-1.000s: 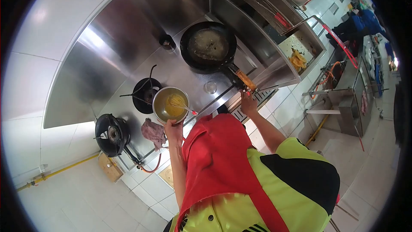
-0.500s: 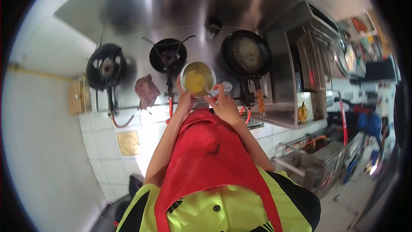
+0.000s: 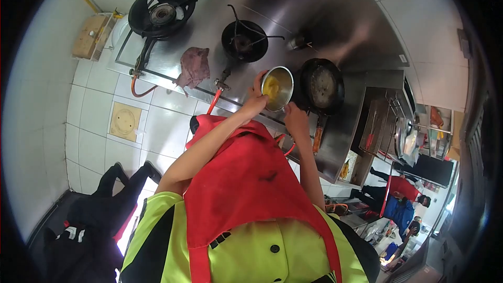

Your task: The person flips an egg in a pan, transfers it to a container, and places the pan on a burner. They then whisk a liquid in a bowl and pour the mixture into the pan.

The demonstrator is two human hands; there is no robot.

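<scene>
A round metal bowl [image 3: 283, 85] with a yellow mixture [image 3: 271, 88] inside tilts over the stove's front part. My left hand [image 3: 254, 99] is wrapped round the bowl's left side. Close to the bowl's lower right edge is my right hand [image 3: 296, 119], its fingers closed; what they hold, if anything, is too small to make out. Just right of the bowl, a black frying pan [image 3: 323, 86] with a shiny, wet-looking base sits on the stove, its wooden handle pointing towards me.
Two black burners, one left [image 3: 162, 14] and one central [image 3: 244, 42], stand on the steel stove top. Between them lies a brown cloth [image 3: 195, 67]. A metal cabinet [image 3: 361, 120] is at the right. Other people appear at lower left and far right.
The view has turned and shifted. The bowl, in my left hand, is now beside the frying pan and more tilted. My right hand has moved lower beside it. People have come into view.
</scene>
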